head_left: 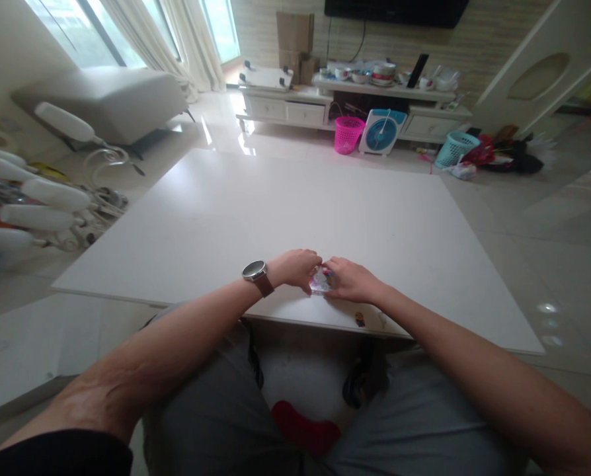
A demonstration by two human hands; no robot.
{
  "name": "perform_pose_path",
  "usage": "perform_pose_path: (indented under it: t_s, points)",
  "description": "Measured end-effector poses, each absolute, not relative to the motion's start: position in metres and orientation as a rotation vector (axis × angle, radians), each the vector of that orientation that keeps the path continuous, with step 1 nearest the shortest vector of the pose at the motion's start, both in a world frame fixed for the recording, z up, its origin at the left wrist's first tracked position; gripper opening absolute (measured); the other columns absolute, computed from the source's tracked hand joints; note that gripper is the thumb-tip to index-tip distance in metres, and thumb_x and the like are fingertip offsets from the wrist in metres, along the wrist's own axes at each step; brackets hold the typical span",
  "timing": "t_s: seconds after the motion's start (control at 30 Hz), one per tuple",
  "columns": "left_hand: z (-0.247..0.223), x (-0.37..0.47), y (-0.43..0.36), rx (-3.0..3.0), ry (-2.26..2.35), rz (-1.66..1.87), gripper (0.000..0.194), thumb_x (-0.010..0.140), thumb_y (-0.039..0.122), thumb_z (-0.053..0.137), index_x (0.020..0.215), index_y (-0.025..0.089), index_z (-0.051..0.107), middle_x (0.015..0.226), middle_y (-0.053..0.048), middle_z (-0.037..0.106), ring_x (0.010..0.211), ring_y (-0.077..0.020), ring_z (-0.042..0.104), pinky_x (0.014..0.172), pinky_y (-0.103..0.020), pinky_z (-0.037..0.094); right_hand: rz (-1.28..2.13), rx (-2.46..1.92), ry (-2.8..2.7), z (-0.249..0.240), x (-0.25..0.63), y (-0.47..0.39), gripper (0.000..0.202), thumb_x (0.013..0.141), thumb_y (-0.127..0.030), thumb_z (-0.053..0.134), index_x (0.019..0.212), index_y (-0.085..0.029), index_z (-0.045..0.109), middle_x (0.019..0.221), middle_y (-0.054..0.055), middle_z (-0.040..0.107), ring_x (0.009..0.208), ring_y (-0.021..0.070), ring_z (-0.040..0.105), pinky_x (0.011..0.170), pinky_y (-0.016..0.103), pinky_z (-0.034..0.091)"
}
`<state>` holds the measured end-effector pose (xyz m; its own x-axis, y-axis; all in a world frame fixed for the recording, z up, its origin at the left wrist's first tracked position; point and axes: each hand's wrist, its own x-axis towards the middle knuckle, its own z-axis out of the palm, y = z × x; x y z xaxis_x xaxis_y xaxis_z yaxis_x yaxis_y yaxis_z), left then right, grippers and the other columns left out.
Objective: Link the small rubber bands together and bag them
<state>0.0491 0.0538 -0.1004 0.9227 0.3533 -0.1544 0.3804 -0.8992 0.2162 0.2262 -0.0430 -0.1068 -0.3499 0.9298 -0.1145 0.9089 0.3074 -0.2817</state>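
Near the front edge of the white table, a small shiny packet, clear with pink and coloured print, sits between my hands. My left hand, with a watch on its wrist, grips the packet's left side. On the right side, the fingers of my right hand are closed on it too. Fingers cover both ends, and what is inside is too small to make out. A little yellow and dark cartoon figure lies at the table edge, just below my right hand.
A lamp with several white shades stands left of the table. Beyond it are a grey bench, a pink basket, a blue fan, a light blue basket and a white cabinet with dishes.
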Motion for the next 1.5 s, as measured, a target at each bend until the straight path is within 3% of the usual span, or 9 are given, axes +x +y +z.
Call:
perform_pose_path:
  t_s: [1.27, 1.5]
  points:
    - [-0.1013, 0.0507, 0.0537, 2.760, 0.584, -0.297, 0.069, 0.060, 0.048, 0.082, 0.114, 0.018, 0.053, 0.112, -0.010, 0.060, 0.095, -0.0246, 0.061, 0.078, -0.029, 0.044, 0.494, -1.749, -2.490, -0.1073, 0.2263, -0.0435, 0.041, 0.078, -0.042, 0.070, 0.107, -0.016, 0.056, 0.106, 0.012, 0.061, 0.100, 0.0254, 0.058, 0.082, 0.033, 0.046]
    - [-0.1003, 0.0512, 0.0541, 2.751, 0.577, -0.325, 0.062, 0.060, 0.050, 0.082, 0.108, 0.018, 0.057, 0.108, -0.009, 0.060, 0.092, -0.0238, 0.062, 0.076, -0.029, 0.045, 0.483, -1.746, -2.508, -0.1043, 0.2255, -0.0436, 0.039, 0.077, -0.040, 0.071, 0.105, -0.017, 0.057, 0.104, 0.011, 0.061, 0.098, 0.0248, 0.059, 0.081, 0.032, 0.047]
